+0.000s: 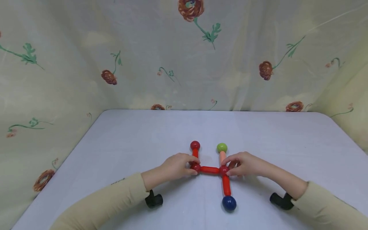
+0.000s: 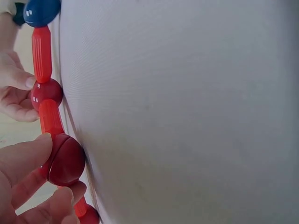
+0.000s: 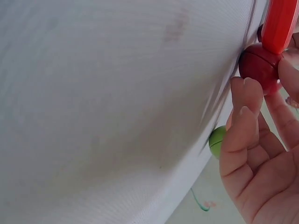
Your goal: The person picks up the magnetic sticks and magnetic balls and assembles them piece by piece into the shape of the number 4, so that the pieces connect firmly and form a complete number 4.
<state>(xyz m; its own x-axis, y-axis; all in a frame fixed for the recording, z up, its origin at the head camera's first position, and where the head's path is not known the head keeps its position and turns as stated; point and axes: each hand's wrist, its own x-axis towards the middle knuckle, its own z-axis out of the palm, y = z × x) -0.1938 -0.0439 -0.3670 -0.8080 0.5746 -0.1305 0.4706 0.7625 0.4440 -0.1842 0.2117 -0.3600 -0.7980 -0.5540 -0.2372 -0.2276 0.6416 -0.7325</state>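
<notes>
A construction of balls and rods lies on the white table. My left hand (image 1: 179,165) pinches its left red ball (image 2: 67,161) between thumb and fingers. From that ball a red rod (image 1: 195,152) runs back to another red ball (image 1: 195,145), and a second red rod (image 1: 210,170) runs right to a further red ball (image 3: 259,67). My right hand (image 1: 244,164) pinches this right ball with thumb and fingers. A pink rod (image 1: 222,157) with a green ball (image 1: 222,147) extends behind it; a red rod (image 1: 226,185) with a dark blue ball (image 1: 229,203) points toward me.
The white table (image 1: 138,134) spreads around the construction on all sides. A flowered curtain (image 1: 138,54) hangs behind its far edge and along both sides. Black wrist cameras (image 1: 153,199) sit under both forearms, close to the tabletop.
</notes>
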